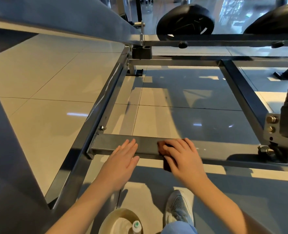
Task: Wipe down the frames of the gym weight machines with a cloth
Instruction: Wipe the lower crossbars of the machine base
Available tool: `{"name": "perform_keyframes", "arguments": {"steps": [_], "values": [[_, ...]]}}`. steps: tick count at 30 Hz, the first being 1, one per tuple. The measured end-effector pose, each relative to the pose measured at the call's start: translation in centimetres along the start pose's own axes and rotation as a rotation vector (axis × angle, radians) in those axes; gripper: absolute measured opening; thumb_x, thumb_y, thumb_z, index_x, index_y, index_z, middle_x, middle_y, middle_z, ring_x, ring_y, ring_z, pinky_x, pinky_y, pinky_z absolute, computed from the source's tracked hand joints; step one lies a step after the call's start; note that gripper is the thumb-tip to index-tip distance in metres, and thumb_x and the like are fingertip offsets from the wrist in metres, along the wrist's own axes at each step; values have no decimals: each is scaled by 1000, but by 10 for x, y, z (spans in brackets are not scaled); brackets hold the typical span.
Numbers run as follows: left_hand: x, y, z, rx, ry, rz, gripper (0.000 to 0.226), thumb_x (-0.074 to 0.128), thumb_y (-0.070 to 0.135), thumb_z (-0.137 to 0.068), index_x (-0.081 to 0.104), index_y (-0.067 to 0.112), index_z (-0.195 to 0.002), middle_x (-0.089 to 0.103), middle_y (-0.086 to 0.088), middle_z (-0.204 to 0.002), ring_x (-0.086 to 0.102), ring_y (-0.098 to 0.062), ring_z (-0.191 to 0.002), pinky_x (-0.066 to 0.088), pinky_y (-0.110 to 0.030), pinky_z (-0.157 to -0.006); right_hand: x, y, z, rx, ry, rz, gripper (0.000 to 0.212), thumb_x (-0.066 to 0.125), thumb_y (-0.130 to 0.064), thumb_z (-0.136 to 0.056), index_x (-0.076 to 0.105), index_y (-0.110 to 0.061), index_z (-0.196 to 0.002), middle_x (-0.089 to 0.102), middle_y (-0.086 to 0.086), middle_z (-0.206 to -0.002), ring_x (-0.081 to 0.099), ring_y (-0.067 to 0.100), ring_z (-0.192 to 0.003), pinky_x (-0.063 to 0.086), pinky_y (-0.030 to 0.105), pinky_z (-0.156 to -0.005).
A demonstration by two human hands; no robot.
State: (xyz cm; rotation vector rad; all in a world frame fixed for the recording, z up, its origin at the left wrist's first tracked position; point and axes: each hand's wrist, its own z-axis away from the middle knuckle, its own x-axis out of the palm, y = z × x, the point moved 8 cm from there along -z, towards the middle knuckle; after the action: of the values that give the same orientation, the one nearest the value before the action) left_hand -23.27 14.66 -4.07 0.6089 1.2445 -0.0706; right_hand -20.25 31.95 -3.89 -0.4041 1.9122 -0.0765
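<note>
Grey steel is forming a square-tube crossbar [224, 149] low over the glossy tiled floor [182, 115], with open floor lying inside the rectangular frame beyond it and free bar running off to the right. Near the bar's left end the left hand [123, 157] is resting flat, fingers [129, 146] straight and close together, holding nothing. Just beside it the right hand [182, 157] is curling its fingers [187, 146] over a dark brown cloth [167, 164], pressing it onto the bar's top and front edge. A bowl [113, 218] is sitting near a shoe [178, 208].
</note>
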Motion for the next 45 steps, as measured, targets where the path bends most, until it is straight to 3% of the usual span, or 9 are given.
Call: {"name": "perform_keyframes", "arguments": {"steps": [10,13,16,21,26,32,37,42,45], "values": [[-1,1,0,-3,26,-25,51,20,36,-106,7,26,-154,-4,19,-156,-14,8,-135,-10,-15,-112,23,-17,-45,52,-96,-25,25,59,-29,-83,73,-18,-100,69,-2,-113,64,24,-101,45,43,-92],[0,0,0,-14,4,-12,51,20,37,-105,5,28,-153,-5,19,-158,-14,8,-137,-9,-16,-113,0,16,-14,122,20,6,33,48,-33,-84,74,-19,-100,69,-3,-113,62,23,-103,36,39,-96],[0,0,-1,-20,-3,-22,52,19,38,-105,4,28,-154,-5,18,-159,-15,8,-136,-10,-15,-112,-13,35,-10,266,79,43,23,56,-27,-82,75,-21,-94,70,-3,-107,64,25,-99,30,38,-97],[-2,3,-5,-29,1,-11,51,20,36,-106,8,26,-154,-1,15,-160,-12,9,-135,-8,-17,-113,14,-3,-56,231,-165,-53,27,52,-32,-97,67,-31,-119,57,-10,-135,49,16,-125,20,40,-107],[-1,9,-2,-39,-9,13,52,20,39,-105,4,28,-154,-6,18,-159,-13,7,-138,-5,-18,-113,-4,12,-13,115,3,-4,36,45,-35,-87,73,-20,-104,69,-1,-116,63,23,-105,42,40,-95],[4,31,-10,84,-26,-95,52,17,39,-105,1,28,-153,-12,18,-156,-16,2,-143,-9,-22,-118,-9,60,-40,392,-103,-20,26,46,-30,-99,69,-28,-110,68,-8,-109,59,17,-107,31,33,-97],[17,34,-7,86,-80,-84,52,17,40,-105,1,29,-153,-10,17,-159,-15,1,-144,-8,-22,-119,-7,30,-6,178,-65,-26,29,48,-34,-88,71,-26,-103,66,-8,-113,59,21,-108,30,35,-95],[17,35,-12,95,-67,-86,52,17,39,-105,1,28,-153,-10,17,-158,-16,2,-143,-11,-20,-117,-1,50,-48,356,-116,-70,26,49,-33,-98,69,-33,-115,61,-8,-129,52,15,-122,23,36,-104],[18,34,-8,84,-68,-81,52,18,39,-105,2,28,-153,-10,18,-157,-16,4,-141,-11,-19,-116,11,37,-44,278,-172,-63,28,48,-35,-98,65,-34,-119,55,-6,-137,48,16,-126,19,36,-105]]}}
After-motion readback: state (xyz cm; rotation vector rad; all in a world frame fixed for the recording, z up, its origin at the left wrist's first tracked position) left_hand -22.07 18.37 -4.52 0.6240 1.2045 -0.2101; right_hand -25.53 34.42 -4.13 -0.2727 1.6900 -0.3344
